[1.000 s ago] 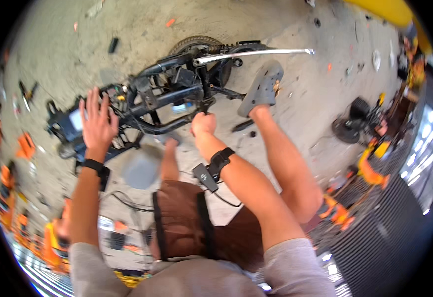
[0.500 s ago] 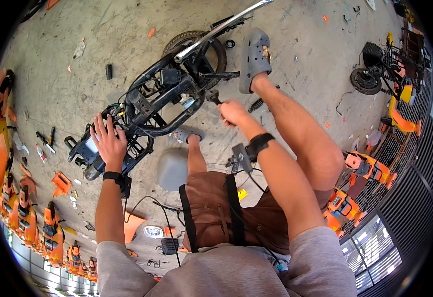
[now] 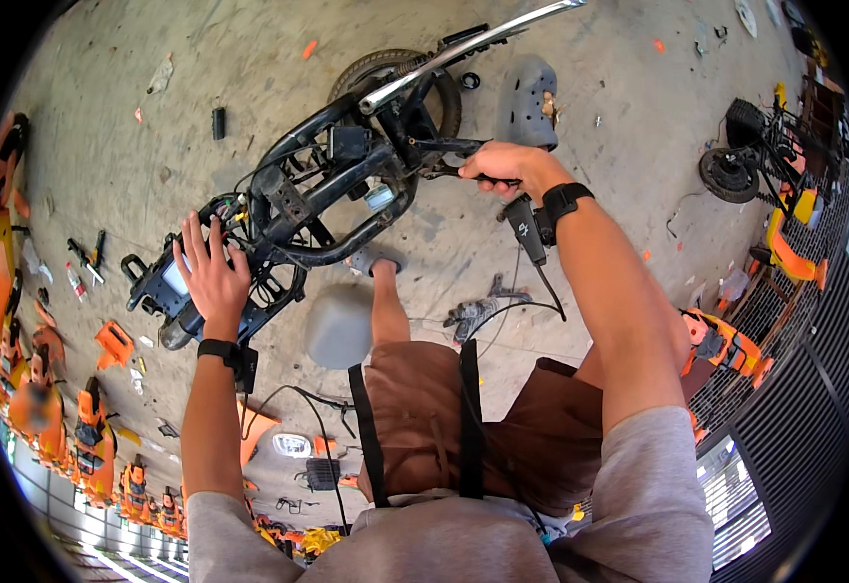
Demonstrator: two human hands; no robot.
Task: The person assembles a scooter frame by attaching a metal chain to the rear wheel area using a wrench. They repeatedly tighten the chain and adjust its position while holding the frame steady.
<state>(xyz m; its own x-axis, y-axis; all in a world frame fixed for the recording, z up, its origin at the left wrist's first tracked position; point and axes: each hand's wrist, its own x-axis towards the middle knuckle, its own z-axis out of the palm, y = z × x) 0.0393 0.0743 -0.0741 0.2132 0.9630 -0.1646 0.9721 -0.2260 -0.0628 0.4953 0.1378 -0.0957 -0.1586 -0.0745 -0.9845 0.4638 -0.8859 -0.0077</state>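
A black scooter-like vehicle frame [image 3: 332, 199] lies on the concrete floor in front of me, with a wheel and a long silver bar at its far end. My left hand [image 3: 215, 274] rests with fingers spread on the dark front section, beside exposed coloured wires. My right hand [image 3: 507, 167] is wrapped round the handle of a dark wrench [image 3: 440, 171]. The wrench's head is at the frame's right side, near the rear wheel [image 3: 449, 102], just below a black arm that juts out. Whether its jaws sit on a nut cannot be made out.
My grey clog [image 3: 528, 97] is close beyond my right hand. A grey rounded seat-like block [image 3: 338, 326] and a power drill [image 3: 483, 309] lie nearer me. Pliers-like tools [image 3: 91, 257] are at left. Orange vehicles line both sides; cables hang from my wrists.
My right hand has moved right and away from me with the wrench, whose head now meets the frame's side. My left hand has stayed on the front section.
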